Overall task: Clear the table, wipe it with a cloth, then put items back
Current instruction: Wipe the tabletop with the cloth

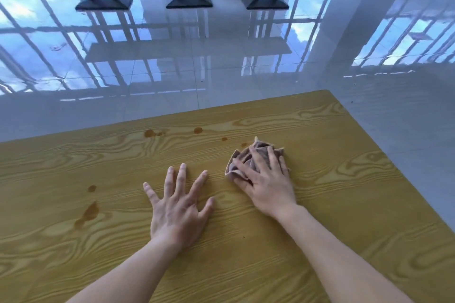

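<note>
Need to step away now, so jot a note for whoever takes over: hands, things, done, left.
Left hand: flat on the table, fingers spread, holding nothing.
Right hand: presses the crumpled cloth onto the table.
Done: no items on the visible tabletop.
Left: brown stains near the far edge and at the left; wipe them, then return the items, which are out of view.

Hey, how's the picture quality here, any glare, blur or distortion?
Head view: window reflections glare brightly off the glossy floor; the wide-angle lens bows the table edges; the left hand, right hand, cloth and brown stains look sharp and evenly lit, with soft shadows.
</note>
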Tool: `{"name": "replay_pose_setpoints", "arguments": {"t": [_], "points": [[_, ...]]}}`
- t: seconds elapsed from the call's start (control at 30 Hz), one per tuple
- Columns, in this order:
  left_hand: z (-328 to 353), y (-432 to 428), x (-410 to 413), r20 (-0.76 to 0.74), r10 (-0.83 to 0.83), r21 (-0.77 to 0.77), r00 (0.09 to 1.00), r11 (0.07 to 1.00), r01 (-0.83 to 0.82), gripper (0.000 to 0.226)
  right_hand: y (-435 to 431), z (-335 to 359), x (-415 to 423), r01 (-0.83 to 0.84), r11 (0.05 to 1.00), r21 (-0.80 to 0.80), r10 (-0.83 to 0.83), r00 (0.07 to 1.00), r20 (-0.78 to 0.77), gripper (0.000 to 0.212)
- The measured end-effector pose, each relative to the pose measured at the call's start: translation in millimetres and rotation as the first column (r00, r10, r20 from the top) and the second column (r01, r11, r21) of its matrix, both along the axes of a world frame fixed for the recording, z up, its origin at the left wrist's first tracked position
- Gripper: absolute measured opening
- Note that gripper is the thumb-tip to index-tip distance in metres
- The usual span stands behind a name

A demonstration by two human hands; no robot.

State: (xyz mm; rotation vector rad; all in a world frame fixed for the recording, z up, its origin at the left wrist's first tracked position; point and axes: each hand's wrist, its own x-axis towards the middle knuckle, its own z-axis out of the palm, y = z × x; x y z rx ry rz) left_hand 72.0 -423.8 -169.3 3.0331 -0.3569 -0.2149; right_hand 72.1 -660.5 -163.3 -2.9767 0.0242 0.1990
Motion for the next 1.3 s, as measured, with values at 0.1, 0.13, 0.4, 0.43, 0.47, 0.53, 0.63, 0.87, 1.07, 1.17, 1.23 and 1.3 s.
{"name": "replay_pose_setpoints", "arguments": {"t": [0.1, 0.13, 0.4, 0.43, 0.47, 0.53, 0.63, 0.87, 1.07, 1.17, 1.23, 1.3], "points": [[1.9, 1.8, 2.7, 0.012, 0.0, 0.003, 1.0, 1.0, 0.0, 0.068, 4.1, 1.5, -56.6, -0.127, 0.992, -0.018, 0.128, 0.991, 0.034, 0.056], [2.4, 1.9, 4.2, 0.007, -0.002, 0.007, 1.0, 1.0, 0.002, 0.068, -5.4, 1.6, -56.8, -0.092, 0.995, -0.036, 0.093, 0.995, 0.02, 0.056], [3.8, -1.1, 6.0, 0.011, 0.006, -0.028, 1.0, 1.0, -0.006, 0.068, -6.2, 2.9, 102.4, 0.302, 0.953, 0.031, -0.298, 0.95, -0.089, 0.061], [2.8, 0.1, 4.6, 0.012, 0.007, -0.027, 1.0, 1.0, -0.006, 0.068, 3.8, 2.4, 91.2, 0.214, 0.977, 0.011, -0.213, 0.974, -0.072, 0.061], [1.9, 1.4, 2.7, 0.016, 0.009, -0.029, 1.0, 1.0, -0.009, 0.068, 11.5, 0.4, 68.2, 0.119, 0.993, -0.002, -0.119, 0.992, -0.046, 0.06], [1.1, 2.0, 2.1, 0.031, 0.009, -0.044, 0.999, 0.999, -0.008, 0.067, 16.0, -2.7, 4.1, -0.052, 0.998, -0.023, 0.053, 0.998, 0.035, 0.056], [1.5, 1.7, 6.0, 0.043, 0.013, -0.059, 0.999, 0.998, -0.011, 0.067, -9.3, -3.2, -42.9, -0.122, 0.99, -0.064, 0.126, 0.991, 0.052, 0.054], [0.2, 1.9, 7.3, 0.051, 0.029, -0.072, 0.998, 0.997, -0.025, 0.068, -21.9, 1.4, 109.2, 0.371, 0.928, 0.015, -0.37, 0.927, -0.062, 0.063], [-0.3, 1.5, 2.0, 0.049, 0.015, -0.069, 0.999, 0.998, -0.011, 0.067, 18.6, -2.5, -7.7, -0.1, 0.994, -0.048, 0.103, 0.994, 0.043, 0.057], [0.3, 0.4, 6.7, 0.049, 0.013, -0.066, 0.999, 0.998, -0.009, 0.066, -3.4, 1.3, 6.2, -0.071, 0.994, -0.079, 0.071, 0.997, -0.005, 0.057], [-1.2, 2.6, 6.6, 0.053, 0.014, -0.057, 0.998, 0.998, -0.011, 0.067, 4.8, 1.5, 54.3, 0.089, 0.995, -0.045, -0.09, 0.996, -0.02, 0.059], [-1.2, 2.2, 5.4, 0.056, 0.023, -0.068, 0.998, 0.998, -0.019, 0.066, 27.3, -2.0, 101.4, 0.222, 0.975, 0.015, -0.221, 0.974, -0.037, 0.061]]}}
